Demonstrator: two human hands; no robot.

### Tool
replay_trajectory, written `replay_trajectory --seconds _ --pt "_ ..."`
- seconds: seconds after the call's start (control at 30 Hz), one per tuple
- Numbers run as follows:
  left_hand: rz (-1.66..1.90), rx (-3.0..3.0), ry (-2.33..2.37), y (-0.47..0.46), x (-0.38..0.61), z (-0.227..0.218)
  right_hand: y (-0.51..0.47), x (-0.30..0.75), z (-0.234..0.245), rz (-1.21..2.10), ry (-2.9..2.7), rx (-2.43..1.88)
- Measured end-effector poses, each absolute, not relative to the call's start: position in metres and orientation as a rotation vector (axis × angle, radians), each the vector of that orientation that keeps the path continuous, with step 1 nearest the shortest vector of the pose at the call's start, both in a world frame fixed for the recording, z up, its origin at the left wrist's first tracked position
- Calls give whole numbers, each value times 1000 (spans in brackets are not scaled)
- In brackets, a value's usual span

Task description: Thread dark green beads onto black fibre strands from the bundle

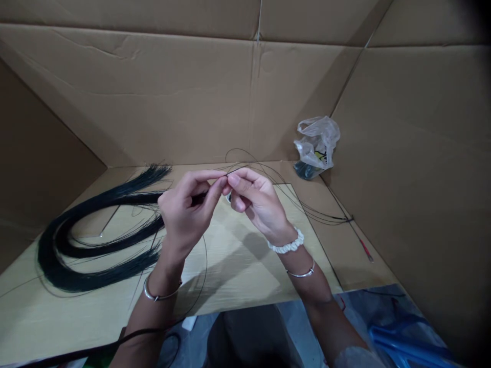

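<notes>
Cardboard walls (192,102) box in the work area on three sides. Pale wooden table (238,276) underneath. Biggest item on it: a bundle of dark strands (76,240), looped in a long curve on the left half, frayed end fanning out toward the back wall, one run passing behind my left hand. Blue plastic (402,347) at bottom right, off the table edge, can't tell what it is. My left hand (184,214) and right hand (257,202) are raised over the table centre, fingertips meeting. Crumpled clear plastic bag (316,140) sits in the back right corner against the cardboard, something dark inside. A few loose strands (307,207) arc from my hands out to the right and converge near the right wall. Both hands are pinched closed, thumb and forefinger, on a single strand (237,170); it sticks out up-right from the pinch, above the table, not touching it. Other fingers curled. White bead bracelet (287,245) and a thin metal bangle (303,273) on my right wrist, another bangle (159,295) on my left. Small red-tipped wire (364,248) lies by the right wall.
</notes>
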State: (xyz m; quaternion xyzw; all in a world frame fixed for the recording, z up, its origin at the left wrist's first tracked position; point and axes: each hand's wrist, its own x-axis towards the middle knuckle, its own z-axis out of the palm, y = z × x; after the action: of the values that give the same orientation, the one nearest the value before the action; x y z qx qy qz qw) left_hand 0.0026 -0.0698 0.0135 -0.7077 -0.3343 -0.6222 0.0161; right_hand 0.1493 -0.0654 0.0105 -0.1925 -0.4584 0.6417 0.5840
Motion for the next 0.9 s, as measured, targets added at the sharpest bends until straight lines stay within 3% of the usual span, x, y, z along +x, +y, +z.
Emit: replay_trajectory --seconds 0.23,0.47,0.9 --pt "-1891 -2157 -1122 -69 2 13 -66 149 11 1490 -1067 -468" --pt "-2272 -2307 -1193 -73 7 15 -66 151 12 1518 -1074 -444" --pt "-2490 -2377 -1265 -69 7 17 -69 150 14 1347 -1122 -497"
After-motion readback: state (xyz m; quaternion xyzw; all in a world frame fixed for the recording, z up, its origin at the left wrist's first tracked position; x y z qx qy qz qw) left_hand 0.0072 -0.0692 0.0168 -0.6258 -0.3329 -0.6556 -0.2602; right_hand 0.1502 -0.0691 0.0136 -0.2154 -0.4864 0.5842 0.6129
